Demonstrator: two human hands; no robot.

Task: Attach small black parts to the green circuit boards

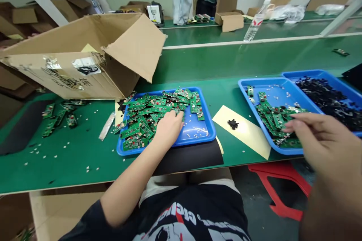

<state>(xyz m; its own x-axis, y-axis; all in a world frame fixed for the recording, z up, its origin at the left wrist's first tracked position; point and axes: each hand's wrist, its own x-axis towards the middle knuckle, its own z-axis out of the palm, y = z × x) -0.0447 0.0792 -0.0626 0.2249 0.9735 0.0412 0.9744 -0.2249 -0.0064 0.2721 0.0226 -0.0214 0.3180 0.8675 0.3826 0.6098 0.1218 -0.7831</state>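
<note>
Circuit boards: probably light, stiff, fragile; best pinched by long edges. Heaped towards far and left edges of left blue tray, under left hand; also along near edge of right blue tray, by right hand. Cannot tell either grip.

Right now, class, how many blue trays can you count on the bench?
3. The first tray is below the left hand, the second tray below the right hand, the third tray at far right, partly out of view.
</note>
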